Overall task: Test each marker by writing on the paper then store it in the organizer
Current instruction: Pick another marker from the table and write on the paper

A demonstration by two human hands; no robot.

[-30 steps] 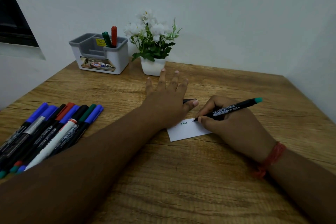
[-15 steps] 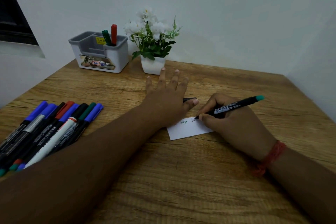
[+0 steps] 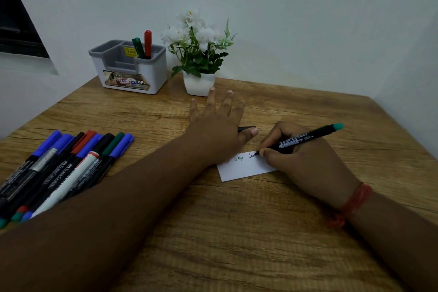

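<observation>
The left hand [image 3: 214, 130] is laid flat, palm down, its fingers [image 3: 226, 104] straight and spread, the forearm stretched diagonally from lower left. The right hand [image 3: 305, 161] is curled, its fingers [image 3: 269, 153] pinched round a pen [image 3: 305, 138]. A red thread band [image 3: 353, 204] is worn on the right wrist.

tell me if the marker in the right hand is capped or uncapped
Uncapped. The black marker with the teal end, gripped by the right hand, has its bare tip on the small white paper, beside fresh handwriting.

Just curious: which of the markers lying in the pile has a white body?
The white marker with a red band, lying mid-pile; the other markers have dark bodies.
</observation>
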